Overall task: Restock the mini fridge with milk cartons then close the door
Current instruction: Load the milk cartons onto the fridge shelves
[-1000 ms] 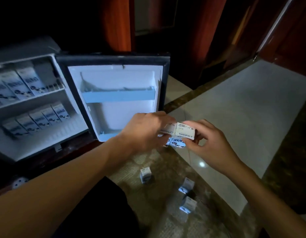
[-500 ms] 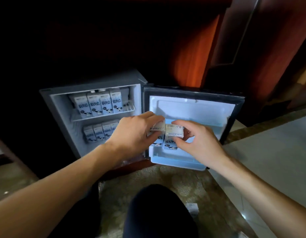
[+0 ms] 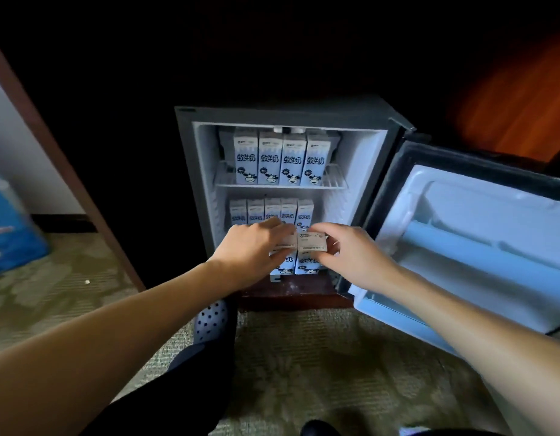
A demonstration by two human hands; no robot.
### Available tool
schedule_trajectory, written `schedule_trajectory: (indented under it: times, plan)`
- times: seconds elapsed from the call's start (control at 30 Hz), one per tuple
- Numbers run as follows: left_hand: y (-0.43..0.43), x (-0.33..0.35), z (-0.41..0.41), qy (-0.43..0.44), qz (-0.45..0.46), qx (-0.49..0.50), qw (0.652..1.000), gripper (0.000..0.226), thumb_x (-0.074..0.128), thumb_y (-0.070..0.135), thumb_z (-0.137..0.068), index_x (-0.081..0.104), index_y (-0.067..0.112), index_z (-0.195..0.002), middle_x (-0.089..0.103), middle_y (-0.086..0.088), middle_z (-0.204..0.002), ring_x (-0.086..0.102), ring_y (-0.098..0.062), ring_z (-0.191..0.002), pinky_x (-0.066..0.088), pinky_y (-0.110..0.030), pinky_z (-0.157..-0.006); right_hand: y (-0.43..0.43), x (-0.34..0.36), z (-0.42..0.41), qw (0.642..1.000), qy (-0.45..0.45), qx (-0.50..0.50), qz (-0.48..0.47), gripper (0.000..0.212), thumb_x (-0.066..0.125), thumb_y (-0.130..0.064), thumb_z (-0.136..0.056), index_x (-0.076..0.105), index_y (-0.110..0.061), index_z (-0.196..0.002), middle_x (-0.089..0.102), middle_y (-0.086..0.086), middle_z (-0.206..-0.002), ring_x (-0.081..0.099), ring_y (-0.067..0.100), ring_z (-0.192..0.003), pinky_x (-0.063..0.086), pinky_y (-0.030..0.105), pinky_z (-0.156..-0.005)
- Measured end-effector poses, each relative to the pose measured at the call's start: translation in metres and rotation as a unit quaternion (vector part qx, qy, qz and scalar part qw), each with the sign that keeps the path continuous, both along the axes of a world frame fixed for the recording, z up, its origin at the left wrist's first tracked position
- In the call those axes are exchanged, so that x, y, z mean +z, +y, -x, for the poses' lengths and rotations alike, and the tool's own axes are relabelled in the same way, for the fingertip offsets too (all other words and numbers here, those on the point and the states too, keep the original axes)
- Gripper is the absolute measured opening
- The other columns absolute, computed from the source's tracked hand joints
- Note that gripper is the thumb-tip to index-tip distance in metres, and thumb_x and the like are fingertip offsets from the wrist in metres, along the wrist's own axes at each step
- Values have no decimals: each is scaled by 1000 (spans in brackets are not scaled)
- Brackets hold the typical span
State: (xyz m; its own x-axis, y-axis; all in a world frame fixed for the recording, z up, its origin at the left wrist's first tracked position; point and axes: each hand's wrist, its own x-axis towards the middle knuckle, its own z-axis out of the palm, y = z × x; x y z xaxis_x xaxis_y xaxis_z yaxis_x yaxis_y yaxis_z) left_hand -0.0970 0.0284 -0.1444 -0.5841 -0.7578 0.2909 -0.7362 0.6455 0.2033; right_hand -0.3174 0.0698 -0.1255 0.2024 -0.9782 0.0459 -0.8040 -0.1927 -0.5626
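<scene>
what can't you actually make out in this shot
Head view only.
1. Lower row of cartons: fronts hidden behind the left hand, right hand, left-hand carton and right-hand carton.
2. Print on both held cartons: too small.
3. Blue package, left edge: blurred, cut off.

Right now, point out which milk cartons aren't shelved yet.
The two side by side in front of the lower row: the left hand grips the left carton, the right hand the right carton. All others stand inside the fridge.
</scene>
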Motion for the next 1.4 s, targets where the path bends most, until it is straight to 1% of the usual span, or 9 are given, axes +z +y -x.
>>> schedule_trajectory:
  times: [0.17,0.3,0.47,0.67,0.9,1.0,1.13,1.23,1.4]
  plan:
    - [-41,-46,-15,-29,-36,39,998,40,54,45,-97,51,32,-135,60,10,-122,67,-23,-89,56,-40,-76,-48,-51,-22,1000,0,8,-17,49,66,-21,-96,51,-26,-142,66,-8,-118,68,15,-82,55,25,-70]
    - [-70,-78,-19,-17,-74,55,996,42,57,41,-96,51,33,-137,61,9,-126,65,-21,-98,55,-41,-82,-82,-86,-35,999,-12,-9,-31,45,59,-8,-98,51,-21,-140,67,-1,-117,67,25,-95,57,43,-83]
    - [-105,-108,-17,-23,-88,83,992,38,56,38,-97,51,34,-135,60,8,-128,64,-21,-103,53,-39,-84,-124,-130,-40,999,-21,-29,-30,45,57,-4,-99,49,-16,-142,61,1,-132,54,6,-103,41,10,-77]
    - [-136,-142,-14,4,-89,146,985,44,55,34,-97,48,37,-140,55,11,-137,62,-21,-112,51,-37,-86,-160,-167,-56,994,-79,-77,-17,54,51,5,-97,43,-17,-146,57,6,-124,61,22,-110,55,41,-88]
    - [-154,-166,-14,86,-96,161,978,44,57,31,-97,50,25,-141,53,5,-141,56,-21,-123,51,-38,-93,-181,-199,-68,975,-170,-141,0,50,54,-3,-100,43,-20,-146,57,-4,-118,59,-1,-89,50,20,-73]
    - [-148,-182,-15,149,-119,211,959,57,58,35,-98,37,20,-148,47,-2,-147,57,-25,-122,52,-44,-94,-178,-208,-66,970,-186,-154,-4,46,54,-21,-104,41,-19,-148,59,-3,-121,57,8,-97,45,21,-79]
    - [-141,-212,-16,208,-213,292,909,37,61,31,-95,45,14,-124,64,-12,-112,66,-32,-97,55,-42,-79,-174,-221,-63,980,-152,-127,-27,27,52,-21,-104,54,-11,-129,62,-7,-101,54,1,-75,39,4,-59]
    - [-139,-227,-11,194,-246,305,900,22,60,30,-96,45,15,-101,61,-9,-99,61,-27,-87,45,-34,-71,-171,-243,-64,989,-92,-112,-29,20,55,-22,-103,58,-10,-119,63,-1,-97,58,9,-79,44,15,-67]
    - [-147,-233,-4,219,-243,333,884,20,60,25,-97,44,13,-98,53,-9,-103,54,-28,-92,40,-33,-77,-186,-255,-71,986,-63,-148,-34,20,58,-23,-101,66,-6,-106,63,10,-95,63,26,-84,54,39,-76]
